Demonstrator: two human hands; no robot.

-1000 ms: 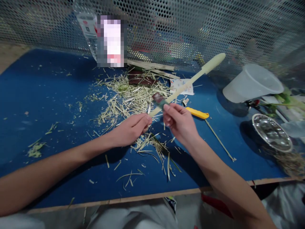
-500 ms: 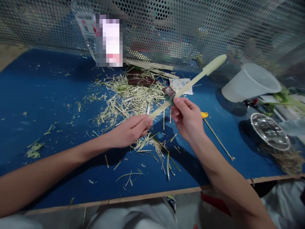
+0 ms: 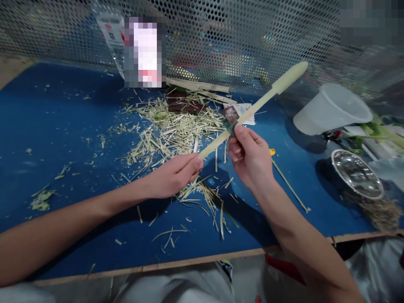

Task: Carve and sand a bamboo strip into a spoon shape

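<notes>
Left grip (image 3: 176, 174) closed around the lower end of a pale stick (image 3: 260, 104), which slants up and away to the right above the blue desk (image 3: 72, 139), broad rounded end uppermost. Right grip (image 3: 252, 153) pinching a small brown-and-green sheet (image 3: 231, 115) against the shaft, partway along. Shavings (image 3: 176, 131) scattered beneath. Off right: translucent cup (image 3: 330, 110), tipped over; near it, shiny-lined bowl (image 3: 356, 173).

Pale strip (image 3: 257, 106), broad at the top, slants up rightward; brown-and-green piece (image 3: 230, 114) against it
</notes>
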